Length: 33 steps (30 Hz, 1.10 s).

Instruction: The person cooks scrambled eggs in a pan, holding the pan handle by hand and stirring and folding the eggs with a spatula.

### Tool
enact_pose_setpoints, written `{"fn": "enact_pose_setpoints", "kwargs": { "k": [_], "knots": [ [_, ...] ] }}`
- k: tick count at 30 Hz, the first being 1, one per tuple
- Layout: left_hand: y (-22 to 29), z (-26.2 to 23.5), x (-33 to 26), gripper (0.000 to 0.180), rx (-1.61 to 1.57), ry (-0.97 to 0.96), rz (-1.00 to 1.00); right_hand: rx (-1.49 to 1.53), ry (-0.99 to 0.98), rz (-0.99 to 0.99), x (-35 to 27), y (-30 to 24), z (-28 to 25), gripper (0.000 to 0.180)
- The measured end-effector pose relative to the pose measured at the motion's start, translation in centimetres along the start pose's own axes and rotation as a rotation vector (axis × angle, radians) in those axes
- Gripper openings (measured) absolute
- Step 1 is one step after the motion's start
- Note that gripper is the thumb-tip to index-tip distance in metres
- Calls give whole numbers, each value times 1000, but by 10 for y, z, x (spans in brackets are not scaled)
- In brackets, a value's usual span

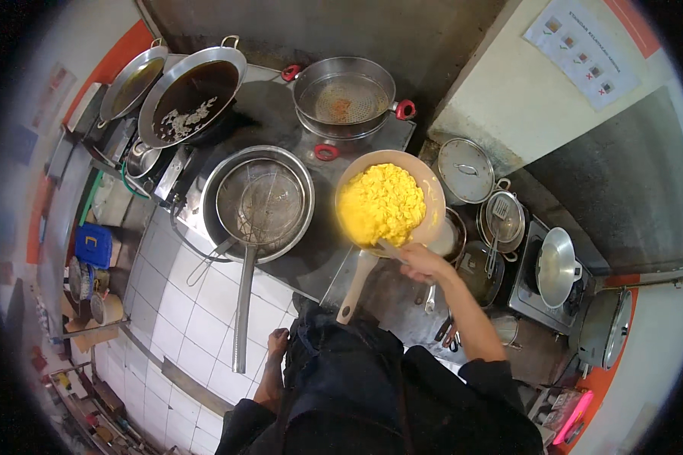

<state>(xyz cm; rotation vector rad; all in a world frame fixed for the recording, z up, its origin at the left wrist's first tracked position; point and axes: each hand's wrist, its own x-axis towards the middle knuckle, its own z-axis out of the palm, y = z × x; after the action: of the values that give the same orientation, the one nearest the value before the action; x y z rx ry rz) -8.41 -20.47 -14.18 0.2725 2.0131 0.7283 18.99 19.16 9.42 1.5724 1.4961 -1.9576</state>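
Observation:
A beige frying pan [435, 199] full of yellow scrambled eggs [383, 203] sits before me, its handle [357, 292] pointing back toward my body. My right hand [423, 263] grips a spatula [389, 249], whose tip reaches into the eggs at the pan's near edge. The spatula's blade is partly hidden there. Down by my left side hangs my left hand [278, 343], away from the cookware. Its fingers look curled, and nothing shows in them.
Left of the pan, a long-handled strainer [244, 303] rests on a metal pot. Woks of dark oil [197, 83] stand far left. A pot with red handles [344, 91] is behind. Lids, sieves and a wok [558, 265] on a stove crowd the right.

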Motion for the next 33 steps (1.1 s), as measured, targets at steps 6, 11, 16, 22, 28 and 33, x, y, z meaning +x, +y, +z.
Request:
{"fn": "enact_pose_setpoints", "kwargs": {
  "k": [6, 11, 16, 22, 28, 33],
  "knots": [
    [5, 6, 15, 38, -86, -20, -22, 736, -60, -38, 27, 5, 34, 32],
    [-20, 1, 10, 38, 106, -17, 201, 1116, -250, -117, 17, 13, 31, 35],
    [-10, 3, -7, 39, 47, 28, 66, 1538, -506, -240, 10, 66, 4, 37],
    [-33, 3, -6, 37, 28, 54, 102, 1524, -558, -257, -30, 84, -25, 43],
    [-22, 2, -8, 39, 108, 54, 42, 235, 83, -45, -127, 15, -63, 42],
    [-27, 3, -3, 40, 107, 25, 66, -587, 89, -8, -124, -39, -89, 36]
  ]
}}
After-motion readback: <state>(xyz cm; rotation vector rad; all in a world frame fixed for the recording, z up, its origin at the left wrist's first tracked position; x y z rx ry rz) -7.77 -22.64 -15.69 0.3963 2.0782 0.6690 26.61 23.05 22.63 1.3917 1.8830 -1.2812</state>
